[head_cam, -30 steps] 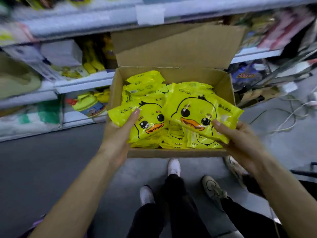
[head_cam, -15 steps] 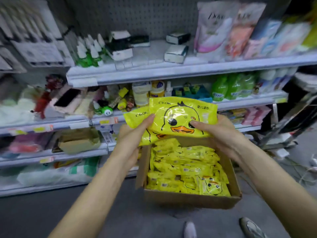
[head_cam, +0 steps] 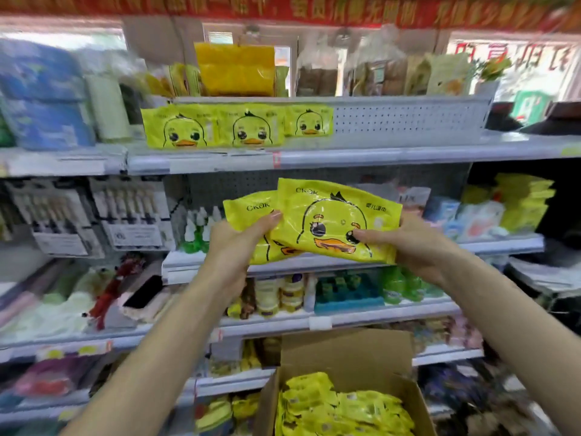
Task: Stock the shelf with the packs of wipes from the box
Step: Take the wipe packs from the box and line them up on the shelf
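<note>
I hold two yellow duck-print packs of wipes at chest height in front of the shelving. My left hand (head_cam: pixel 231 247) grips the rear pack (head_cam: pixel 248 206) by its lower edge. My right hand (head_cam: pixel 405 243) grips the front pack (head_cam: pixel 339 212), thumb on the duck's face. Three matching packs (head_cam: pixel 235 129) stand upright on the upper shelf (head_cam: pixel 377 155), above my hands, with bare shelf to their right. The open cardboard box (head_cam: pixel 345 357) sits below, holding several more yellow packs (head_cam: pixel 339 407).
Lower shelves carry bottles, jars, a teal tray (head_cam: pixel 347 294) and soft goods. Blue and white packs (head_cam: pixel 47 99) fill the upper shelf at left. A large yellow bag (head_cam: pixel 235 69) sits on the top level. A grey pegboard back panel (head_cam: pixel 408 119) stands behind the bare shelf stretch.
Both hands lifted the two packs out of the box and up toward the upper shelf. My view tilted upward, so the box dropped to the bottom of the frame.
</note>
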The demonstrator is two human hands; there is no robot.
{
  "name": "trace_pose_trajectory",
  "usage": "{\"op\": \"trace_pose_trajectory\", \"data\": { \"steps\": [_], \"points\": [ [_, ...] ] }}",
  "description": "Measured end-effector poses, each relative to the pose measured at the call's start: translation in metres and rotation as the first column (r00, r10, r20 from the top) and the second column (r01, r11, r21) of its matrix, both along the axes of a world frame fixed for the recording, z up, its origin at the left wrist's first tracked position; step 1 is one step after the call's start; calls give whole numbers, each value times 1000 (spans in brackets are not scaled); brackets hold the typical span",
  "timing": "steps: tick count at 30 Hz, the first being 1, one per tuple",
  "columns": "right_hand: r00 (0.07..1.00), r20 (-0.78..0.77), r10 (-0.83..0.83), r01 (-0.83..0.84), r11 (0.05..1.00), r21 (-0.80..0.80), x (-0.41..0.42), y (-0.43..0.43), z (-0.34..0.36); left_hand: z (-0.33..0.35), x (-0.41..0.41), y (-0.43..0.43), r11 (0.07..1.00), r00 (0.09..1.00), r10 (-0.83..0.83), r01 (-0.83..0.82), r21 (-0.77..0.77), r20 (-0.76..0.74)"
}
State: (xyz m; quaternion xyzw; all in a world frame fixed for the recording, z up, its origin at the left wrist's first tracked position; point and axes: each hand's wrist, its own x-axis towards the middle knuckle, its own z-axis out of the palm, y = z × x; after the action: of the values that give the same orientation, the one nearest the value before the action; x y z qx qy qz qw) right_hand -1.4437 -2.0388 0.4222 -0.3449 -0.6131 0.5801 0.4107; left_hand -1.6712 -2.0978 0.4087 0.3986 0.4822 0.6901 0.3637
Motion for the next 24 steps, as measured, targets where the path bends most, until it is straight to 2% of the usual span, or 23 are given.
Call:
{"op": "trace_pose_trajectory", "data": {
  "steps": [5, 8, 12, 15, 18, 24],
  "points": [
    [999, 37, 11, -13, 998, 61, 2, 44, 51, 59, -1, 33, 997, 999, 1, 2, 77, -36],
    [1000, -14, -11, 13, 992, 128, 3, 80, 76, 86, -6, 60, 997, 1000, -19, 18, 72, 17],
    [993, -49, -110, 117, 978, 175, 14, 142, 100, 115, -21, 102, 990, 994, 49, -61, 129, 96],
    [975, -20, -219, 218, 947, 237, 21, 195, 113, 141, -35, 124, 978, 991, 133, -129, 161, -15],
    [941, 54, -335, 305, 904, 301, 12, 250, 124, 153, -58, 153, 971, 981, 184, -171, 164, -62],
    [904, 197, -379, 281, 876, 393, -36, 340, 139, 166, -62, 185, 957, 955, 249, -216, 195, -162]
  ]
}}
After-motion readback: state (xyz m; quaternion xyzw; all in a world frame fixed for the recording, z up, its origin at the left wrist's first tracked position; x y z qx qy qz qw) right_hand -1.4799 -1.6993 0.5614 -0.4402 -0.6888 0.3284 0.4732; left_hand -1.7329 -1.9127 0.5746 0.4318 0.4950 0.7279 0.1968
